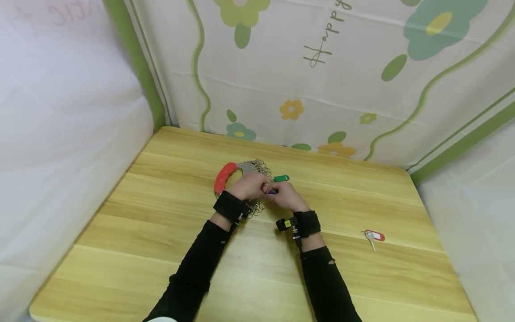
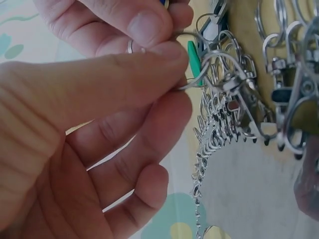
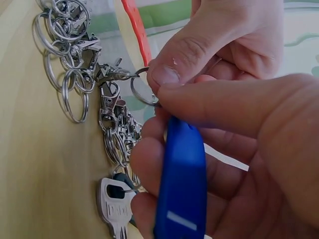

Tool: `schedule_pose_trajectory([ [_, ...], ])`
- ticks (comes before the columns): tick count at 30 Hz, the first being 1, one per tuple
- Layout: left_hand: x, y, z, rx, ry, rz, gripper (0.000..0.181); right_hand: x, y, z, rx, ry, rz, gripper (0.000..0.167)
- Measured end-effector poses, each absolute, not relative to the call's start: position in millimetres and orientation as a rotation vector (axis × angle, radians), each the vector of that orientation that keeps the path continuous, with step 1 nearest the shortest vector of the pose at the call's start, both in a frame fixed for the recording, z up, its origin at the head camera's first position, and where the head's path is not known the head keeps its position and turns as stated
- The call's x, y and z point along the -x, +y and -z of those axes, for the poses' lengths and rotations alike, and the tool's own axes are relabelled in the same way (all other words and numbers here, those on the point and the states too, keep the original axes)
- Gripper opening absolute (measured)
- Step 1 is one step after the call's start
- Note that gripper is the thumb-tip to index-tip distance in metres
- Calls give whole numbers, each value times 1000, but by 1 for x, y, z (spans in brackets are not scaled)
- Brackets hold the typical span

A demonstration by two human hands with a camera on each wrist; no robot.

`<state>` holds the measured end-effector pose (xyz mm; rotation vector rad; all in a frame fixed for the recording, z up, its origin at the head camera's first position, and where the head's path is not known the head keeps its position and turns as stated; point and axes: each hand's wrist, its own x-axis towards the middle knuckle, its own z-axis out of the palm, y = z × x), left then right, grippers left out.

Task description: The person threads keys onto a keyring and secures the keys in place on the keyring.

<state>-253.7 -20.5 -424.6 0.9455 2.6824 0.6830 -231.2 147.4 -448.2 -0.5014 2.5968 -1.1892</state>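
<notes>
My left hand (image 1: 250,185) pinches a metal ring (image 3: 141,89) between thumb and fingertips; the ring is joined to a clasp. Meeting it from the right, my right hand (image 1: 287,197) holds a blue key tag (image 3: 182,179) by its upper end, close to that ring. Under and around the left hand lies a grey metal plate (image 1: 246,168) with a red handle (image 1: 225,178), its edge lined with several clasps and rings (image 2: 232,82). A green tag (image 1: 281,178) lies just beyond the fingertips. In the right wrist view a silver key (image 3: 115,206) hangs below the clasps.
On the wooden table (image 1: 161,223), to the right of my right forearm, lie a key (image 1: 371,241) and a red-edged tag (image 1: 376,235). Fabric walls stand at the left, back and right edges, the back one (image 1: 257,80) printed with flowers.
</notes>
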Motion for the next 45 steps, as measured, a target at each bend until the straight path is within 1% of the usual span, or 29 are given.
schedule_pose_trajectory([
  [5, 256, -24, 424, -880, 2671, -688, 22, 232, 146, 447, 463, 2590, 1198, 11],
  [8, 256, -26, 424, -864, 2670, -651, 23, 233, 147, 448, 429, 2575, 1223, 12],
  [13, 257, -29, 427, -889, 2663, -645, 31, 233, 149, 450, 414, 2566, 1240, 12],
  [27, 257, -31, 426, -976, 2683, -613, 35, 232, 147, 451, 420, 2566, 1233, 12],
  [40, 255, -30, 422, -907, 2661, -608, 33, 232, 145, 450, 423, 2614, 1203, 11],
  [45, 256, -32, 423, -926, 2637, -625, 24, 232, 146, 450, 407, 2618, 1208, 9],
])
